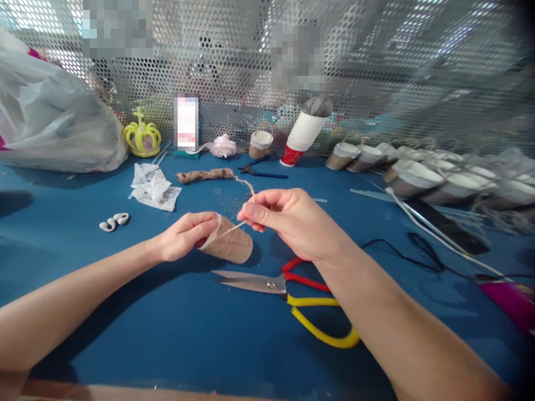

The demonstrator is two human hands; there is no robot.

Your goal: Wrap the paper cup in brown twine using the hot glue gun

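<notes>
My left hand (188,236) grips a paper cup (232,240) by its rim, with the fingers at its mouth. The cup lies tilted on its side, its base toward the right, and brown twine covers its wall. Between thumb and fingers, my right hand (288,217) pinches the twine (236,226), which runs taut from the cup. Beyond that hand the strand leads back to a twisted hank of twine (204,175) on the table. Large scissors (267,283) with red and yellow handles lie partly open below my right hand, a forearm covering part of the handles.
Twine-wrapped cups (422,175) crowd the right side near a black phone (447,225) and cables. Toward the back stand stacked paper cups (307,131), pliers (259,170), one small wrapped cup (261,146), a yellow crown-shaped object (142,139) and a lit phone (186,122). White earbuds (115,221) lie left.
</notes>
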